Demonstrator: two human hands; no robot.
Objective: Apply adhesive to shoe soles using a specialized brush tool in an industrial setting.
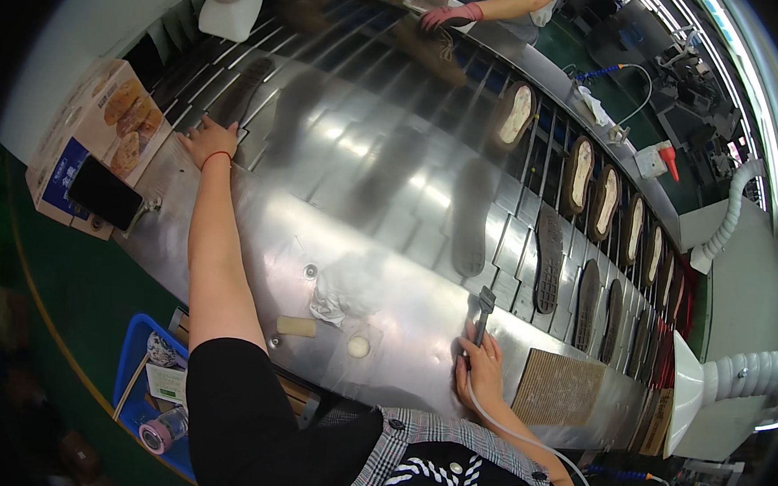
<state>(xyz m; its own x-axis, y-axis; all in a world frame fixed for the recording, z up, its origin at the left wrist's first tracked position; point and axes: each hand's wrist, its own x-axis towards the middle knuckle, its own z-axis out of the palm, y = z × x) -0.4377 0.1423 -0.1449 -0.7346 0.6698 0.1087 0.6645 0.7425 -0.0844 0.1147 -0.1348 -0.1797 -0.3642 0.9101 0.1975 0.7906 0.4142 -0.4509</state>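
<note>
My right hand [481,366] is closed around a dark-handled brush [485,304] with a thin pale hose running from its lower end. The bristle end points away from me, at the near edge of a slatted metal conveyor [517,264]. Far to the left, my left hand [208,141] reaches over the conveyor's edge with its fingers apart. Its fingertips are by the near end of a dark shoe sole [249,85]; whether they touch it I cannot tell. Another sole [471,221], blurred, lies beyond the brush, and a treaded sole [548,257] is to its right.
Shoe uppers [580,176] with pale undersides line the far right. A co-worker's pink-gloved hand [452,17] is at a shoe across the conveyor. A box [116,110] with a phone [105,192] stands left. A crumpled cloth [327,300] and ribbed mat [560,387] lie nearer.
</note>
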